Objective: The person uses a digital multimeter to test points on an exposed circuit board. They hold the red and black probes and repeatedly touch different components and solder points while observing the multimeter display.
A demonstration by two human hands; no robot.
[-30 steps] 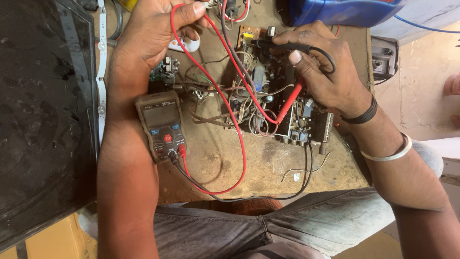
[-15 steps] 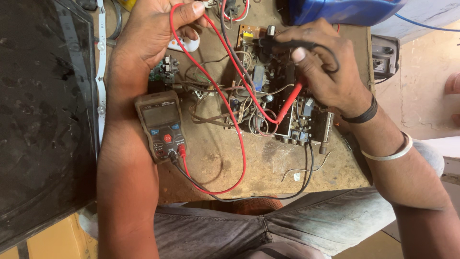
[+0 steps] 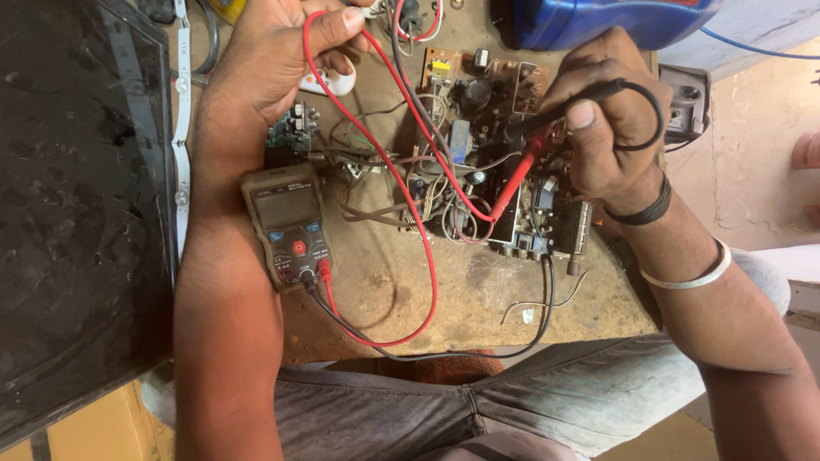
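Note:
A brown circuit board (image 3: 491,154) crowded with parts and loose wires lies on a worn wooden bench (image 3: 478,299). My right hand (image 3: 602,119) grips a black test probe (image 3: 564,109) and a red test probe (image 3: 517,181), both pointing down at the board. My left hand (image 3: 286,55) is at the top, pinching the red lead wire (image 3: 427,282) between thumb and fingers. A grey-brown multimeter (image 3: 289,224) lies by my left forearm, with the red lead and a black lead (image 3: 478,352) plugged into its lower end.
A large dark panel (image 3: 77,196) fills the left side. A blue plastic container (image 3: 598,21) sits at the top edge, and a small grey box (image 3: 688,107) at the bench's right. A small green board (image 3: 295,128) lies under my left wrist. My knees are below the bench edge.
My right hand has shifted slightly up the board with both probes. My left hand holds the red wire as before.

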